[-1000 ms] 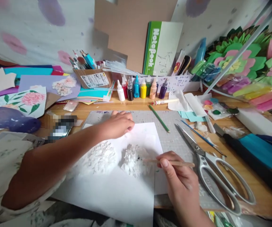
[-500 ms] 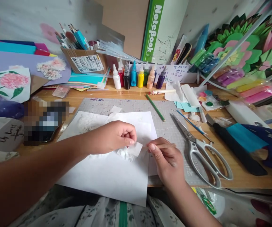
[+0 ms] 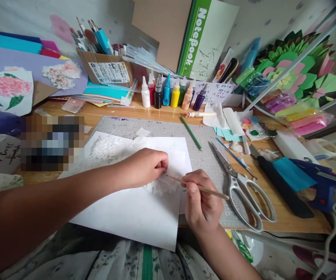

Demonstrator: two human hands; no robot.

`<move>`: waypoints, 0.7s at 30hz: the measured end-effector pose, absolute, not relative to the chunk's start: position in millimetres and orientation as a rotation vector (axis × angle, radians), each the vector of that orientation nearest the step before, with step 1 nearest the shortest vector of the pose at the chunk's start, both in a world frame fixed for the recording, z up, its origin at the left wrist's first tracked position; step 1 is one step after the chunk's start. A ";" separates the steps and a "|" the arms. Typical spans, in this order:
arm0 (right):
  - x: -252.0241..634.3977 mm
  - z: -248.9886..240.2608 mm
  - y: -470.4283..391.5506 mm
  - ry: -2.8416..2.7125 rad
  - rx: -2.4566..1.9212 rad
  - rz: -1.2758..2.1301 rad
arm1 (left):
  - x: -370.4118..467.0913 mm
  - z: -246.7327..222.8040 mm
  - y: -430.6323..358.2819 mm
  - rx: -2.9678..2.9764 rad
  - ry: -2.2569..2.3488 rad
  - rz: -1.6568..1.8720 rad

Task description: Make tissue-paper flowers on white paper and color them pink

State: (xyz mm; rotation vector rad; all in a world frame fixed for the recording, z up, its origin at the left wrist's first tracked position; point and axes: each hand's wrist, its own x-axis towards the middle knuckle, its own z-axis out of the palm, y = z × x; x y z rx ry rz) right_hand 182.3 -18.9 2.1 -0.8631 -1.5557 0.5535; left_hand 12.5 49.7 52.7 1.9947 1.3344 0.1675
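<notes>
My left hand (image 3: 148,168) is closed over the white paper sheet (image 3: 127,217), its fingers curled at a small white piece beside a crumpled white paper cluster (image 3: 162,186). What its fingertips pinch is mostly hidden. My right hand (image 3: 204,198) grips a thin wooden stick (image 3: 214,191), whose tip points left and reaches near my left fingertips. Another white ruffled paper cluster (image 3: 108,147) lies on the sheet, up and left of my left hand.
Large scissors (image 3: 238,186) and a green pencil (image 3: 191,133) lie on the grey cutting mat (image 3: 162,126). Paint bottles (image 3: 166,91) stand at the back. A blue glue gun (image 3: 322,182) and a black-handled cutter (image 3: 284,186) are at right.
The stick has tilted, with its tip now at my left fingertips and its rear end lower right. The white square at my left hand no longer stands out. The camera view has shifted slightly.
</notes>
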 end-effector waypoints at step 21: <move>174.3 1.1 -16.5 -1.582 -0.979 0.464 | -6.1 40.9 -11.0 2.058 1.345 0.878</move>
